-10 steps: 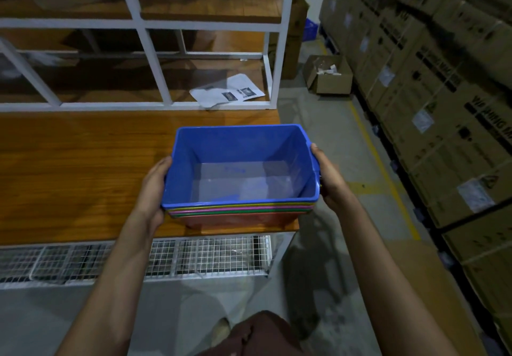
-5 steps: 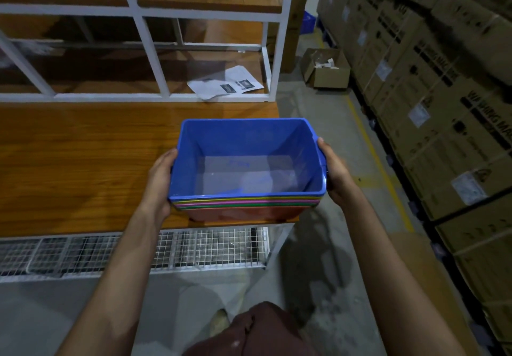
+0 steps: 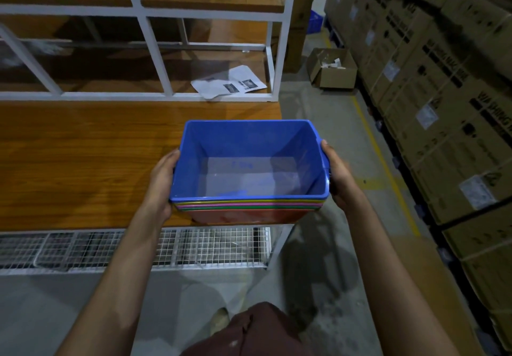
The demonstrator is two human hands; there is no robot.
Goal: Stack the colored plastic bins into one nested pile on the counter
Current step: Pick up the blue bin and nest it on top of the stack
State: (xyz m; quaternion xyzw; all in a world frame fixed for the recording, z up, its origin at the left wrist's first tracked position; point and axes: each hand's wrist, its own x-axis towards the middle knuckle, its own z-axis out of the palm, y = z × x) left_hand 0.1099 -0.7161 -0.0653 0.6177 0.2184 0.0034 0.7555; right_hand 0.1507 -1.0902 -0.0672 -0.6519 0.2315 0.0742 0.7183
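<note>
A nested pile of colored plastic bins (image 3: 250,159) is at the front right corner of the wooden counter (image 3: 83,162). The top bin is blue and empty; pink, green, yellow and red rims show in layers beneath it. My left hand (image 3: 163,181) grips the pile's left side. Gripping the right side is my right hand (image 3: 336,175). The pile's red bottom hangs past the counter's front edge, and I cannot tell whether it touches the wood.
A white metal shelf frame (image 3: 155,59) rises behind the counter, with loose papers (image 3: 230,84) on its lower board. A wire mesh rack (image 3: 138,247) lies under the counter. Stacked cardboard cartons (image 3: 443,92) line the right aisle, and an open box (image 3: 332,69) sits on the floor.
Both hands have kept their hold on the pile's sides. The pile has drifted slightly right and forward over the counter's corner as my head moved.
</note>
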